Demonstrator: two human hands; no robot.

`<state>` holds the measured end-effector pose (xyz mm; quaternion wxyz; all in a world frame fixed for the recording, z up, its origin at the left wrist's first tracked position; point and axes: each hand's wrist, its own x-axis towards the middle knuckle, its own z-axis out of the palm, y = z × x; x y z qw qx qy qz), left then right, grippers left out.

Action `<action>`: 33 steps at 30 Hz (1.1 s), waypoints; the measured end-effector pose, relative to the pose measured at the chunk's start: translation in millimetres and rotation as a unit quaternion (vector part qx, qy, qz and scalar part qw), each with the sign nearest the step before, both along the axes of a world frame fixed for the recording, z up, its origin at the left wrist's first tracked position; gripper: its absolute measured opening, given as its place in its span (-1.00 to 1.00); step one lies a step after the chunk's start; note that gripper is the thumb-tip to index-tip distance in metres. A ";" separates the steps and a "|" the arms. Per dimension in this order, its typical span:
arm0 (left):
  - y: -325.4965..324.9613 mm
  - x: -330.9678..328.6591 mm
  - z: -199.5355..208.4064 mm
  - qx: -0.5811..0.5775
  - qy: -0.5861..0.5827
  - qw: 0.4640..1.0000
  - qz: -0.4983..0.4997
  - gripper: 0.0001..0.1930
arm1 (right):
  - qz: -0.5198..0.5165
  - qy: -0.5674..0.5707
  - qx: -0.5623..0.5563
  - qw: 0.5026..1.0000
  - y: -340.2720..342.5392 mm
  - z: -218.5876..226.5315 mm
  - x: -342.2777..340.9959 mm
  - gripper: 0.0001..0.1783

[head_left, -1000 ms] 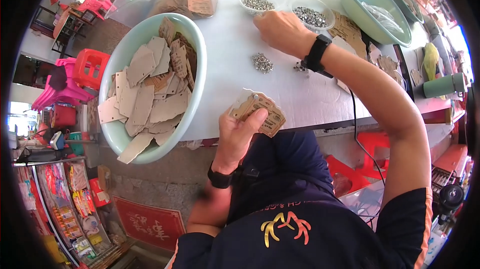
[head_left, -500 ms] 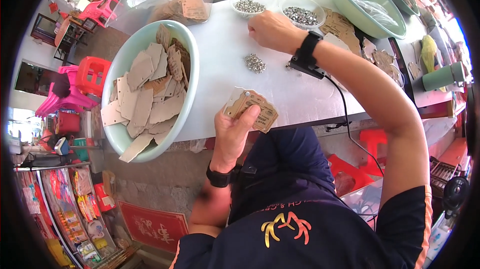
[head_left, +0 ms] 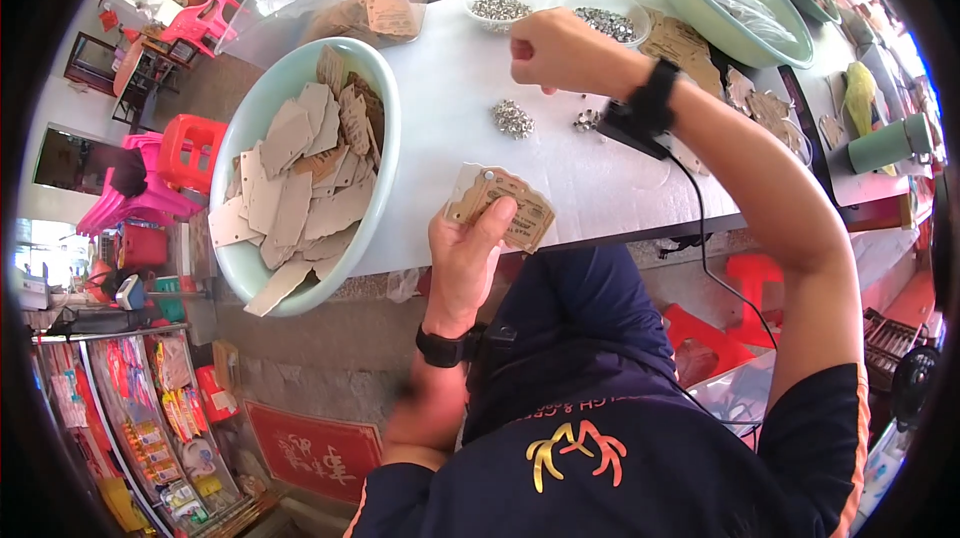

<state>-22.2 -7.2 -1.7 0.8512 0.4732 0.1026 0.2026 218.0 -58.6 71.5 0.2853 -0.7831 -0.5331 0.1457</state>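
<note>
Your right hand point(head_left: 575, 53) is curled, beyond the heap of silvery bits point(head_left: 513, 119) and to its right. Fingertips turned out of sight; you cannot tell whether that grip holds anything. The hand covers part of one clear bowl point(head_left: 612, 24); a second bowl point(head_left: 500, 8), straight beyond the heap, shows better. Right of the heap, a smaller cluster point(head_left: 586, 120) lies close by your black wrist device point(head_left: 632, 128). Beyond and left of the heap, a clear box point(head_left: 385, 8) is cut off at the top.

White counter point(head_left: 440, 88) stretches leftward from the heap to a green basin point(head_left: 388, 153) piled with card pieces. The counter's near edge runs on your side of the heap.

Nearer you than the heap, your left hand point(head_left: 465, 253) pinches a tan card point(head_left: 532, 223) under the thumb: wavy-edged, dark print, small pale round spot near one corner. A lighter edge shows behind; layers uncountable.
</note>
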 end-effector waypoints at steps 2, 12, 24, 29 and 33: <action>0.1 -1.2 1.2 -0.040 -0.020 0.999 0.009 -0.74 | -0.009 0.103 -0.019 0.994 -16.3 14.1 -14.7 -0.84; -7.8 4.9 9.7 -0.061 -0.015 0.998 0.000 -0.73 | 0.030 0.458 0.051 0.887 -77.7 0.4 -59.7 -0.85; -13.6 11.1 7.9 -0.005 -0.008 1.000 -0.014 -0.74 | 0.071 0.449 0.114 0.883 -92.2 -19.8 -64.9 -0.76; -15.6 13.8 8.9 0.008 0.008 0.999 -0.047 -0.75 | 0.080 0.330 0.132 0.931 -96.9 -22.5 -58.4 -0.68; -16.4 17.5 10.7 0.025 0.012 0.997 -0.065 -0.75 | 0.098 0.300 0.109 0.943 -101.2 -14.5 -57.3 -0.65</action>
